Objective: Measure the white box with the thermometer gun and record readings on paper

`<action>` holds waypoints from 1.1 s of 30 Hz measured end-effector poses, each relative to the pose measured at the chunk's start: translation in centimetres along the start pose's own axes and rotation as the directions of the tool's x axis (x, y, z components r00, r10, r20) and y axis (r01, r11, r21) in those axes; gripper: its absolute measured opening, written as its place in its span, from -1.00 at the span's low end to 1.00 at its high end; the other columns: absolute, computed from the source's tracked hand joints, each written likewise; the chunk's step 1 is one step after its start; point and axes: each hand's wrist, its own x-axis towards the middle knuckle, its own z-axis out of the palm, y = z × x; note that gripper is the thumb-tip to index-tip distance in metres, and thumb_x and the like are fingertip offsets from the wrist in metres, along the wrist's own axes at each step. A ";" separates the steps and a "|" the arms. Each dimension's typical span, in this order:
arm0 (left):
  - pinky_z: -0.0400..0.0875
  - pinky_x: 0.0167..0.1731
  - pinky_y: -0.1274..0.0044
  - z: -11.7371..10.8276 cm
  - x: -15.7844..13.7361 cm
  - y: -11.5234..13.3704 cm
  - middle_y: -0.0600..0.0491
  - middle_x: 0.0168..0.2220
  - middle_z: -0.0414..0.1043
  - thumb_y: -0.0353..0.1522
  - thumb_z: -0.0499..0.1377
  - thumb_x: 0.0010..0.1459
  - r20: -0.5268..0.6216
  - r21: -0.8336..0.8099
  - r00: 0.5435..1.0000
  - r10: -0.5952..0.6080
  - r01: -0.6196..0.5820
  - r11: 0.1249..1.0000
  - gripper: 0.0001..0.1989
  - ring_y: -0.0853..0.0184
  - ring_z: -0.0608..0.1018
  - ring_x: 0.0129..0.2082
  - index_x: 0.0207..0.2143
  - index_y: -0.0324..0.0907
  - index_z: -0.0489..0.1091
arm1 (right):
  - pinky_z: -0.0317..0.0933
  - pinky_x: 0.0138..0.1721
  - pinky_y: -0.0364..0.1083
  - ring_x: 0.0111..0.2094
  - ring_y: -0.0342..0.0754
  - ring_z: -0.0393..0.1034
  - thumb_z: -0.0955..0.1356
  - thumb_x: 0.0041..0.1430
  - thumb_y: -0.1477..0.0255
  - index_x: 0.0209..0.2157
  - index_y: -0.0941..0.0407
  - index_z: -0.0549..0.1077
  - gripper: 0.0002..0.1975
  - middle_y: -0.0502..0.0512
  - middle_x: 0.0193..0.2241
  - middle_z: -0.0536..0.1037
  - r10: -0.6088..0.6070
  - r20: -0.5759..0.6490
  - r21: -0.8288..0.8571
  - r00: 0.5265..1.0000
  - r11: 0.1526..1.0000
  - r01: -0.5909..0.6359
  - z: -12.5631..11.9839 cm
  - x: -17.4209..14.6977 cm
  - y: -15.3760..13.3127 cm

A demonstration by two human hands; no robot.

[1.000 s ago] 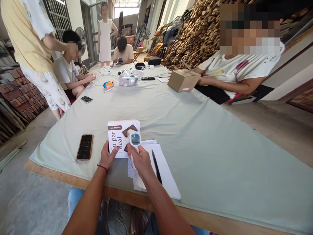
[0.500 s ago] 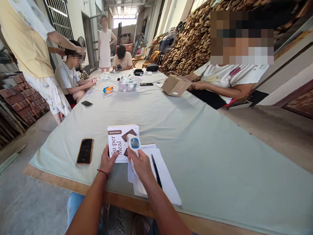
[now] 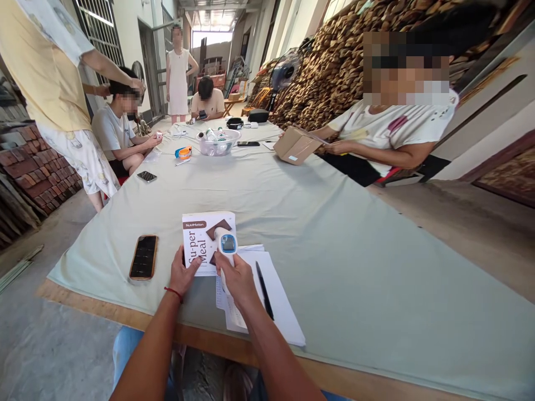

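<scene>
My left hand (image 3: pixel 185 271) grips the lower left edge of a white box (image 3: pixel 194 238) printed "NutriMotion Su-per Meal", thumb on its front. In my right hand (image 3: pixel 237 277) is a white infrared thermometer (image 3: pixel 228 245) with a blue-rimmed screen, its head in front of the box's right side. My right fingers wrap its handle. Beneath and right of that hand lie white paper sheets (image 3: pixel 281 298) with a black pen (image 3: pixel 264 289) on them. Some sheets, partly hidden by my hand, carry small print.
A phone (image 3: pixel 144 257) lies left of my hands on the cloth-covered table (image 3: pixel 355 267). Further back stand a clear basin (image 3: pixel 214 146) with bottles, an orange tape roll (image 3: pixel 185 152) and another phone (image 3: pixel 147 176). At right a person holds a cardboard box (image 3: pixel 296 147). Other people are around the far end.
The view has shifted very slightly. My hands keep the same hold on the box and thermometer. The cardboard box at right has barely moved.
</scene>
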 end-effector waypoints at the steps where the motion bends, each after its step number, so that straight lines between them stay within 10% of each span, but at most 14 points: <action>1: 0.42 -0.11 0.31 0.0 0.0 -0.1 -0.08 -0.14 0.51 -0.06 0.26 0.03 0.001 0.003 1.000 0.006 -0.006 1.000 -0.48 0.15 0.52 -0.15 -0.05 -0.19 0.35 | 0.07 -0.48 -0.12 -0.57 -0.11 0.20 0.35 0.02 0.03 -0.61 0.08 0.32 -0.58 -0.06 -0.69 0.34 0.001 0.000 0.006 1.000 1.000 -0.001 0.0 0.0 0.0; 18: 0.39 -0.06 0.35 0.1 -0.1 -0.9 -0.13 -0.01 0.41 -0.07 0.29 -0.01 -0.044 -0.088 0.999 0.016 -0.020 0.996 -0.36 0.14 0.48 -0.03 0.05 -0.19 0.25 | 0.06 -0.48 -0.14 -0.52 -0.10 0.17 0.37 -0.05 -0.01 -0.56 0.08 0.32 -0.57 -0.04 -0.60 0.33 0.046 0.101 0.050 0.994 0.997 -0.051 -3.1 -3.8 -1.5; 33: 0.36 0.05 0.31 -0.5 1.9 -1.7 -0.15 0.11 0.14 -0.18 0.36 -0.09 -0.367 0.161 0.913 0.178 -0.126 0.979 -0.23 0.11 0.34 0.10 0.12 -0.17 0.13 | 0.16 -0.41 -0.13 -0.44 -0.07 0.24 0.39 -0.05 -0.01 -0.46 0.14 0.43 -0.55 0.03 -0.53 0.40 0.041 -0.221 0.041 0.974 0.999 -0.033 -10.5 -8.4 -0.5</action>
